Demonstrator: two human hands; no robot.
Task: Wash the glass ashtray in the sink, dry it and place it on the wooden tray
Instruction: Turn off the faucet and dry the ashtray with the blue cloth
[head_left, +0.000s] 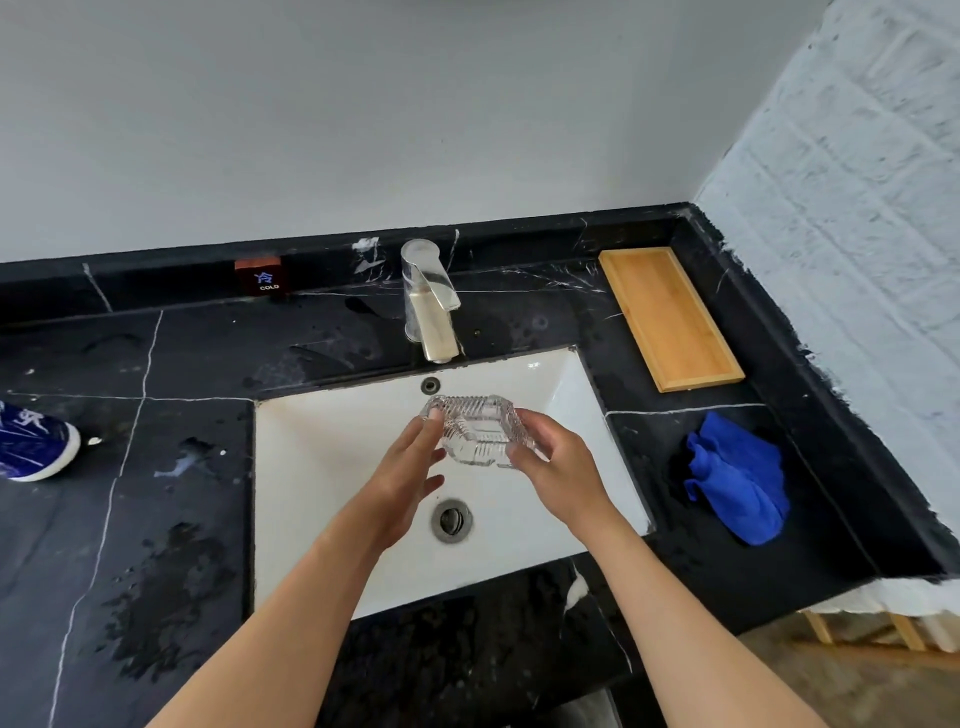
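A clear ribbed glass ashtray (475, 428) is held above the white sink basin (322, 467), a little in front of the faucet (431, 306). My left hand (405, 483) grips its left edge with the fingertips. My right hand (558, 467) grips its right edge. No water runs from the faucet. The wooden tray (670, 317) lies on the black counter at the back right. A crumpled blue cloth (737, 478) lies on the counter right of the sink.
The black marble counter (156, 519) is wet in patches left of the sink. A blue shoe (31, 441) sits at the far left edge. A small dark sign marked COLD (262, 278) stands on the back ledge. The drain (451, 519) is below my hands.
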